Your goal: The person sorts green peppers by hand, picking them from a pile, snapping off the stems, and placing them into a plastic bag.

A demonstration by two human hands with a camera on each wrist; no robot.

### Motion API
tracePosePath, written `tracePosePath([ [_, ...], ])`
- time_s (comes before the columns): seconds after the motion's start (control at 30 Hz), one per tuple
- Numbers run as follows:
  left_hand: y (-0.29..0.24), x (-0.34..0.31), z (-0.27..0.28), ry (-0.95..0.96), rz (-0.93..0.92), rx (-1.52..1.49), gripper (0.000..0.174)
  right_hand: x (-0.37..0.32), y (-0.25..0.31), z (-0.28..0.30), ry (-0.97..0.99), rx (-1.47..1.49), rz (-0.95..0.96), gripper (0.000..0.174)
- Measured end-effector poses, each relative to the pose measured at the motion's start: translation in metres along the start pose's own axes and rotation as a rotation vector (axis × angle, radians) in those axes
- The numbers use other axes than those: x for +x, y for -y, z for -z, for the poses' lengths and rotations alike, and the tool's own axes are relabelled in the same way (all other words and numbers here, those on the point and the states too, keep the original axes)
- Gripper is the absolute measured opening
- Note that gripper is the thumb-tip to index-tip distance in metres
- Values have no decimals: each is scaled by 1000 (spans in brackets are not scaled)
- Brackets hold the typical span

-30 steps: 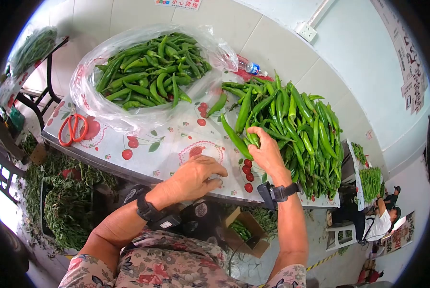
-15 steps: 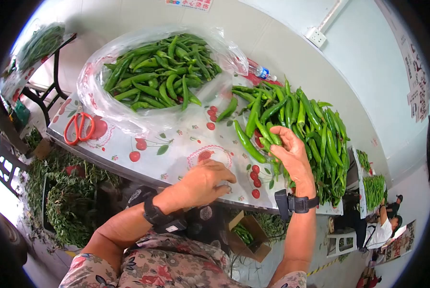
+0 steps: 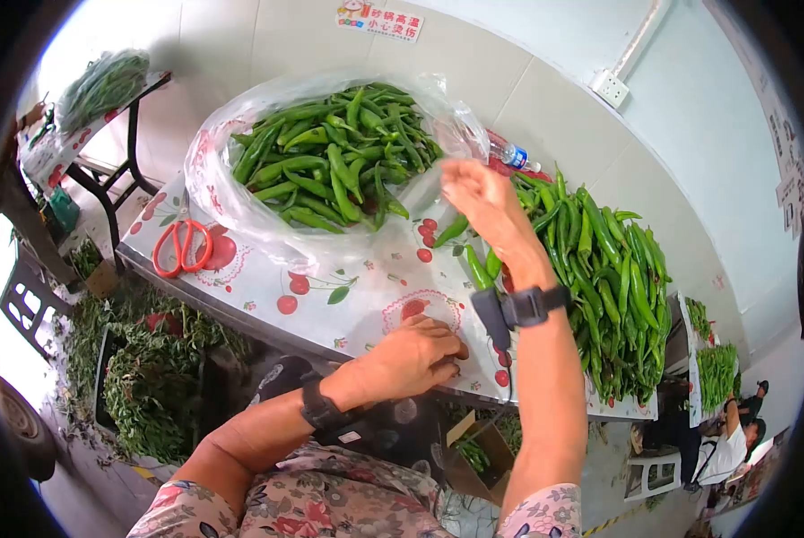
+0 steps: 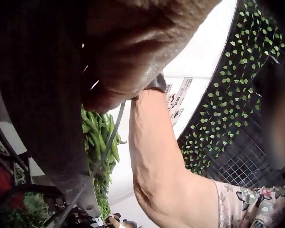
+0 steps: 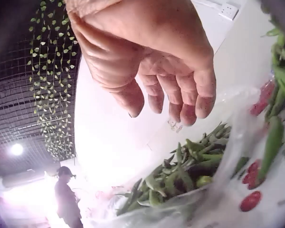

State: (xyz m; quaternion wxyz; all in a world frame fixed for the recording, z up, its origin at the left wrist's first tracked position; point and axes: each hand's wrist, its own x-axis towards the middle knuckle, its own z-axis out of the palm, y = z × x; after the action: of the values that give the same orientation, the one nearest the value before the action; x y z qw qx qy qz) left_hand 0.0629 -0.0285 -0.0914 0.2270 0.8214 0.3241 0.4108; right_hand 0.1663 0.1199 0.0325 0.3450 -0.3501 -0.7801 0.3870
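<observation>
My right hand (image 3: 490, 204) is raised between the clear plastic bag (image 3: 206, 193) and the loose green peppers (image 3: 612, 282). In the right wrist view, its fingers hang loosely bent with nothing between them. Heaped inside the bag, on the left, are long green chili peppers (image 3: 308, 161). My left hand (image 3: 411, 359) hovers low at the table's front edge, fingers relaxed and holding nothing visible; it is dark and partly cut off in the left wrist view. A few single peppers (image 3: 482, 267) lie apart from the loose pile, partly behind my right wrist.
Red-handled scissors (image 3: 183, 248) lie on the cherry-patterned tablecloth (image 3: 366, 287), left of the bag. A plastic bottle (image 3: 509, 154) lies at the back by the wall. Below the table are a cardboard box (image 3: 487, 457) and a crate of cut greenery (image 3: 151, 394).
My right hand has left the loose peppers, moving up and left toward the bag. A bright pepper now shows atop the bagged heap. My left hand stays near the table edge.
</observation>
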Motion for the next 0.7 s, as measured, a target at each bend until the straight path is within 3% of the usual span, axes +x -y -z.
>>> tracePosePath([
  [0.1,-1,0,-2,8,14,-1,22,-43,-17,31,11,-156,-120,41],
  [0.27,-6,2,3,9,-5,12,24,-102,-50,66,121,-659,-386,40],
  [0.4,-7,3,3,11,-2,6,24,-121,-52,51,61,-933,-253,35],
  [0.43,-7,2,3,14,0,5,24,-119,-46,46,81,-922,-329,34],
  [0.53,-7,3,5,18,-2,9,24,-122,-47,38,116,-1012,-284,34],
  [0.63,-8,2,5,21,1,16,25,-123,-40,41,136,-880,-360,33],
  [0.7,-6,3,4,17,-1,27,25,-119,-27,42,-6,-709,-327,35],
])
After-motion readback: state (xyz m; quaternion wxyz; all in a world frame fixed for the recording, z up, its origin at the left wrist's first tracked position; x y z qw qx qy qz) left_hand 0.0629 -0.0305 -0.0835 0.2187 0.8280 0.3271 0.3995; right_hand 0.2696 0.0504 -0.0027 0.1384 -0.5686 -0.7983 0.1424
